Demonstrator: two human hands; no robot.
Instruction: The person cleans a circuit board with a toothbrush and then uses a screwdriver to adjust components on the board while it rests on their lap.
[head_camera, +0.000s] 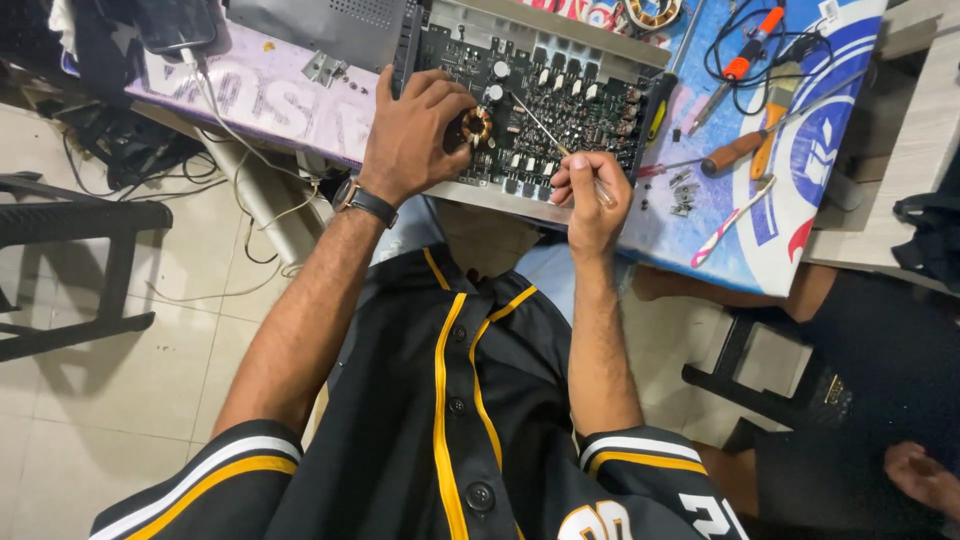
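Circuitry is filling a dark circuit board (560, 90) lying in an open metal chassis (520, 195) at the table edge (700, 260), crowded with small white and black parts. Left hand (410, 135) is closing its fingers on a copper coil (476, 126) on the board, while right hand (592, 195) is pinching a thin metal probe (545, 130) angled onto the components

The floor (120, 400) is laid with pale tiles. A black stool (90, 250) is placed at left. Loose cables (240, 210) are hung below the counter (800, 250).
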